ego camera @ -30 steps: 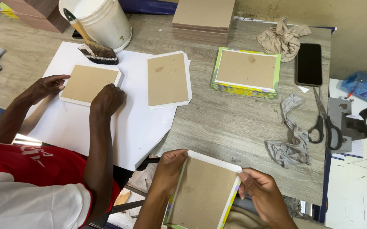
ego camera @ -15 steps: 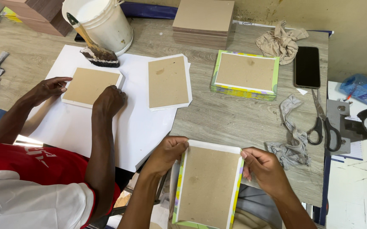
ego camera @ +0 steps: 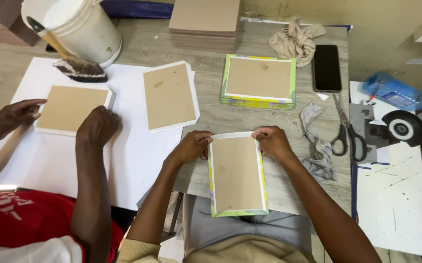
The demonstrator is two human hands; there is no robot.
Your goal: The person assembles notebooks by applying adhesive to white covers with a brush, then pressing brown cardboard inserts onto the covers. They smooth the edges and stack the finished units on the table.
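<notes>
— Both hands are gripping what?
— Left hand (ego camera: pixel 191 146) and right hand (ego camera: pixel 272 142) are pinching the top corners of a cardboard panel (ego camera: pixel 236 175) (edged in yellow-green paper), which is lying at the table (ego camera: pixel 250 119) edge, overhanging the lap.
— Nearby?
— Scissors (ego camera: pixel 345 129) are lying to the right.

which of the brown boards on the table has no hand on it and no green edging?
The bare board on the white paper sheet, right of the brush.
</notes>
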